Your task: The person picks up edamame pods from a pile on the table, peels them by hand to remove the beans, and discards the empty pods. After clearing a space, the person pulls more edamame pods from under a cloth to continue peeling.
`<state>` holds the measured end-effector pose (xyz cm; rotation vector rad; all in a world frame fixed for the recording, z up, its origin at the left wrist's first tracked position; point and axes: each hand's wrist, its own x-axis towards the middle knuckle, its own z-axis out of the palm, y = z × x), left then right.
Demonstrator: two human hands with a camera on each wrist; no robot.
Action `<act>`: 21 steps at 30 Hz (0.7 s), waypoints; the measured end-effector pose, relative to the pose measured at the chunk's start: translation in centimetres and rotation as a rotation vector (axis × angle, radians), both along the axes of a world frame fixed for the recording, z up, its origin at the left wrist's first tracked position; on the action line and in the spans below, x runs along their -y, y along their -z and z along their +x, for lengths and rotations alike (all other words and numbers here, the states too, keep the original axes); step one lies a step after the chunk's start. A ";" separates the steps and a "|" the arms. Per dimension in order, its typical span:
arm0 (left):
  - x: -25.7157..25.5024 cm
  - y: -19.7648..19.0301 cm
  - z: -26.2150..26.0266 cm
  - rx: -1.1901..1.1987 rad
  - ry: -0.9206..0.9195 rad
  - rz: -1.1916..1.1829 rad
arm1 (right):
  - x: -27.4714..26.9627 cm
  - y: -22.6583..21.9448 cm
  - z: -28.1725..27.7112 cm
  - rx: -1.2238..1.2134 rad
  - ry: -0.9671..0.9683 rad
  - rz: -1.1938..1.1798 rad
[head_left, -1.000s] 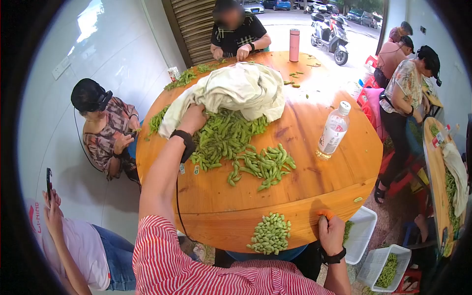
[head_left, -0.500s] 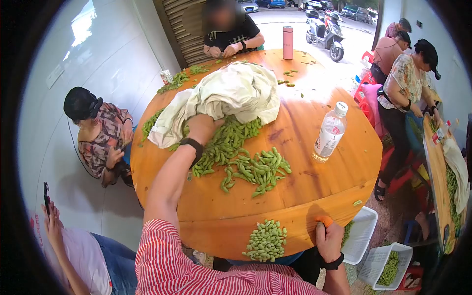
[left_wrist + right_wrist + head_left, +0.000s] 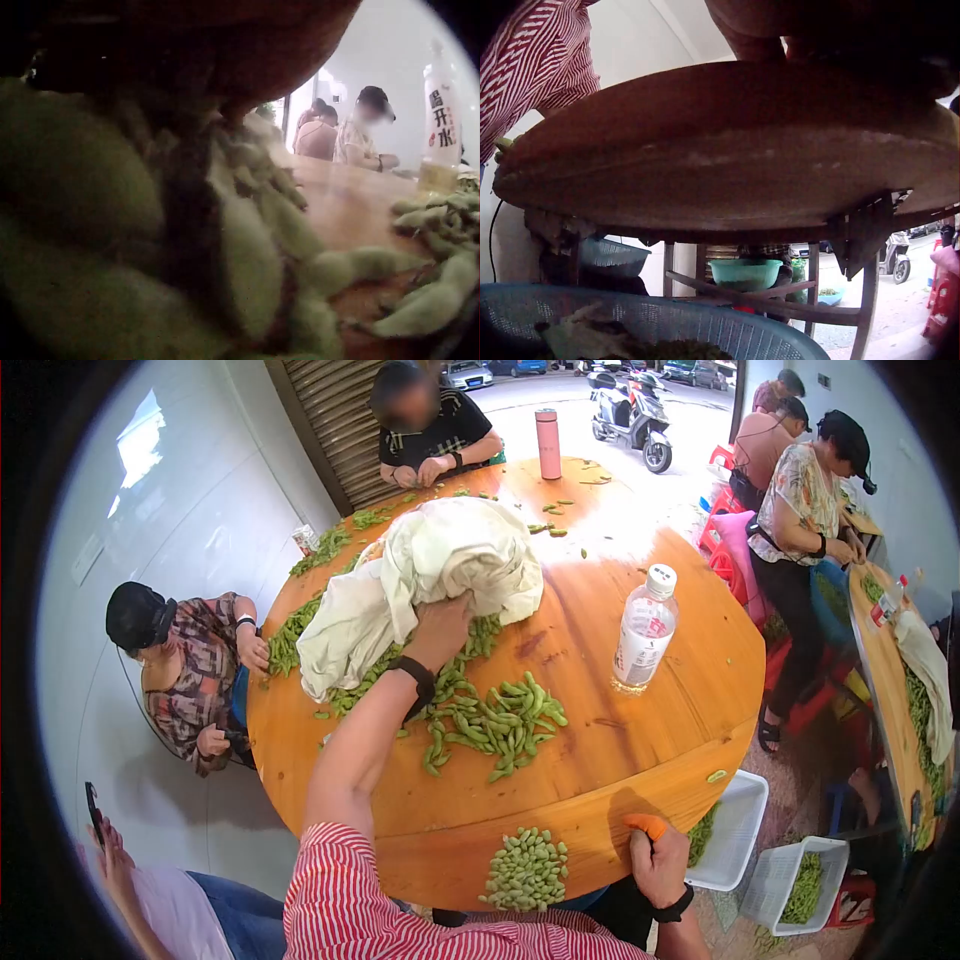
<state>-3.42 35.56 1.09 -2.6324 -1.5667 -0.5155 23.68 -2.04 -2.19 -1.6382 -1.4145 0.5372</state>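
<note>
My left hand (image 3: 445, 630) reaches across the table to a large heap of green soybean pods (image 3: 485, 635), its fingers hidden at the edge of a cream cloth (image 3: 480, 550) draped over the heap. In the left wrist view, pods (image 3: 251, 274) fill the near side below the dark underside of the hand. A smaller group of loose pods (image 3: 505, 725) lies just in front of the heap. At the table's near edge rests my right hand (image 3: 660, 865), fingers bent, with an orange cover on one digit and nothing visible in its hold. Shelled beans (image 3: 525, 870) sit in a small pile to its left.
On the wooden table (image 3: 640, 730) stand a clear bottle (image 3: 645, 630) and a pink flask (image 3: 548, 445). White baskets (image 3: 735, 830) with pods are on the floor at right. Below the table edge is a blue basket (image 3: 705, 319). Other people sit across and at left.
My left hand has moved right along the heap's front edge, and the cloth now hangs over more of the pods at the left. My right hand stays at the table edge. The head view has shifted.
</note>
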 end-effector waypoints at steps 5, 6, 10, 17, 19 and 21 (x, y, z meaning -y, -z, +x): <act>-0.5 0.9 2.7 -0.172 -0.132 -0.105 | -0.1 0.7 0.1 -0.003 -0.004 0.041; -0.7 1.4 2.8 -0.162 -0.106 -0.049 | -0.1 0.5 0.1 -0.008 0.001 0.044; -0.6 0.5 4.0 0.087 -0.166 -0.412 | 0.1 1.2 0.5 0.052 -0.015 0.044; -7.1 7.1 5.3 0.082 -0.075 -0.010 | 0.7 0.9 0.5 0.055 -0.051 0.033; -7.3 6.2 5.4 -0.072 -0.035 0.006 | 0.9 1.4 0.7 0.045 -0.060 0.014; -5.5 5.0 5.1 -0.101 -0.085 0.043 | 0.7 1.5 0.6 0.063 -0.047 0.086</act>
